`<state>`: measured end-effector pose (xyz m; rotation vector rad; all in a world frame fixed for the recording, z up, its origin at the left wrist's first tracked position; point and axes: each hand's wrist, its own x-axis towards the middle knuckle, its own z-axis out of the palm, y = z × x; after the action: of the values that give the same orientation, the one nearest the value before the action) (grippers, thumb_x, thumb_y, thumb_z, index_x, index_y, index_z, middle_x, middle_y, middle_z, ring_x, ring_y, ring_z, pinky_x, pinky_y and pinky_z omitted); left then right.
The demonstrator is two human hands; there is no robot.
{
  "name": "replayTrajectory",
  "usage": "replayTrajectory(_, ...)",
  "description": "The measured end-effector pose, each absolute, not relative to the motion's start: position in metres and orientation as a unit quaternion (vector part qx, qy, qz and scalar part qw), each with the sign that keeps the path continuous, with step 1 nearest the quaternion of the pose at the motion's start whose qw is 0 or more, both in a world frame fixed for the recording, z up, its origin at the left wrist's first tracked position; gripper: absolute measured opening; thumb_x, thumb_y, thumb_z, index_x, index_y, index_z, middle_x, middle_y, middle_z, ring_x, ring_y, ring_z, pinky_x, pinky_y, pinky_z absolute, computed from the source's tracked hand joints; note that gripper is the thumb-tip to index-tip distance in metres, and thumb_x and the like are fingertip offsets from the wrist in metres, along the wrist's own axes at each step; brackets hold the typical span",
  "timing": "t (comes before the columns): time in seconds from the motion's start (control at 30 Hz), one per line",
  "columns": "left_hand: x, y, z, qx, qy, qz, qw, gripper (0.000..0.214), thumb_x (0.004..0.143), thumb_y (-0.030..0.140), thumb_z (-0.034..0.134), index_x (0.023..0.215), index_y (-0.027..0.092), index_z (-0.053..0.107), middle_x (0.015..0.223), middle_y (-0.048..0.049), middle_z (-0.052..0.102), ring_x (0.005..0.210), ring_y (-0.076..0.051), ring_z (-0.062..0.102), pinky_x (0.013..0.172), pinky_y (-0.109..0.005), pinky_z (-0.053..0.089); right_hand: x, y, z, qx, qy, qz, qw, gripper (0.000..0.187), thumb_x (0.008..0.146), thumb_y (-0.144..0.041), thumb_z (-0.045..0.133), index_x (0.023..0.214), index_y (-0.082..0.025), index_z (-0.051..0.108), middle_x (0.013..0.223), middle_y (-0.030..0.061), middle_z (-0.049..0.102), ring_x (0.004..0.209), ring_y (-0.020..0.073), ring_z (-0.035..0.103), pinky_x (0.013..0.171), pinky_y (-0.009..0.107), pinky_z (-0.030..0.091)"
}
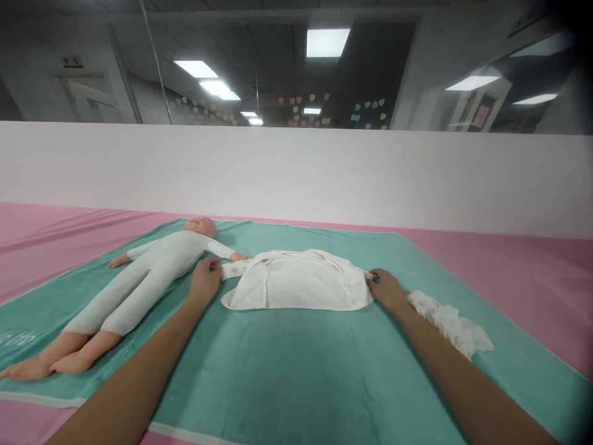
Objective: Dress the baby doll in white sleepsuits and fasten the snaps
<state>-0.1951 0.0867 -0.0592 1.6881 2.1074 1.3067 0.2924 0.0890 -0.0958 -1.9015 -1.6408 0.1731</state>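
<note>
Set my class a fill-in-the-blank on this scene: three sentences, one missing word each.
The left hand holds the ____ of the white baby garment.
A baby doll lies on its ____ on the teal blanket.
The right hand holds the garment's edge farthest from the ____.

Missing words: sleeve; back; doll.

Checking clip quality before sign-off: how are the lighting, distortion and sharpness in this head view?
Head view: bright rectangular ceiling light panels give even light, no harsh shadows; wide-angle distortion stretches the bare left forearm; the top-right corner darkens; white cloth garment stays sharp.
</note>
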Motion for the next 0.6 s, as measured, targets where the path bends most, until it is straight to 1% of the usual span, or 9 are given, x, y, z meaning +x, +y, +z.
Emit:
replayTrajectory(0.1,-0.193,0.084,-0.059,0.567,0.694,0.439,0.061,0.031,0.074,0.023,0.047,0.1,0.013,0.059,0.103,-0.0117,0.062,0.091,-0.024,0.058,0.082,-0.035,0.045,0.297,0.091,-0.096,-0.733,-0.611,0.067,0.292,0.033,0.075,-0.032,0.047,0.102,-0.018,0.058,0.103,0.0102,0.062,0.093,0.0257,0.057,0.078,0.035,0.041)
replayTrajectory(0.2,-0.19,0.08,-0.057,0.569,0.683,0.452,0.067,0.03,0.076,0.025,0.045,0.099,0.014,0.06,0.103,-0.0107,0.062,0.093,-0.025,0.058,0.083,-0.035,0.045,0.301,0.091,-0.092,-0.752,-0.575,0.088,0.311,0.028,0.075,-0.035,0.046,0.096,-0.021,0.06,0.099,0.0067,0.064,0.087,0.0235,0.058,0.072,0.033,0.041)
replayTrajectory(0.3,-0.188,0.077,-0.055,0.572,0.675,0.46,0.073,0.028,0.077,0.028,0.044,0.096,0.015,0.06,0.101,-0.0095,0.063,0.094,-0.025,0.058,0.084,-0.036,0.045,0.302,0.092,-0.09,-0.735,-0.567,0.09,0.361,0.023,0.075,-0.036,0.047,0.087,-0.022,0.061,0.094,0.0047,0.066,0.084,0.0214,0.059,0.071,0.031,0.041)
replayTrajectory(0.4,-0.187,0.077,-0.055,0.571,0.675,0.46,0.081,0.027,0.077,0.03,0.045,0.094,0.017,0.061,0.099,-0.0085,0.064,0.093,-0.025,0.058,0.085,-0.036,0.044,0.304,0.095,-0.09,-0.721,-0.545,0.085,0.418,0.02,0.072,-0.035,0.048,0.083,-0.022,0.061,0.086,0.003,0.066,0.073,0.0188,0.06,0.068,0.03,0.042)
replayTrajectory(0.5,-0.187,0.078,-0.055,0.571,0.676,0.458,0.089,0.028,0.077,0.033,0.046,0.094,0.017,0.061,0.096,-0.0075,0.065,0.09,-0.024,0.059,0.083,-0.036,0.045,0.309,0.097,-0.092,-0.716,-0.483,0.096,0.495,0.021,0.07,-0.032,0.048,0.085,-0.021,0.059,0.08,0.0024,0.067,0.068,0.0174,0.061,0.066,0.029,0.044)
replayTrajectory(0.53,-0.187,0.078,-0.056,0.571,0.676,0.457,0.09,0.028,0.077,0.033,0.046,0.094,0.017,0.061,0.095,-0.0072,0.065,0.088,-0.024,0.06,0.082,-0.036,0.045,0.31,0.097,-0.092,-0.713,-0.467,0.099,0.513,0.022,0.07,-0.032,0.048,0.087,-0.021,0.059,0.081,0.0025,0.067,0.067,0.0172,0.062,0.066,0.028,0.044)
replayTrajectory(0.6,-0.187,0.079,-0.056,0.574,0.676,0.453,0.089,0.03,0.077,0.035,0.046,0.095,0.018,0.061,0.094,-0.007,0.066,0.086,-0.023,0.06,0.08,-0.035,0.046,0.311,0.096,-0.091,-0.711,-0.458,0.099,0.524,0.024,0.071,-0.034,0.049,0.089,-0.022,0.059,0.087,0.0032,0.067,0.069,0.0175,0.062,0.066,0.028,0.044)
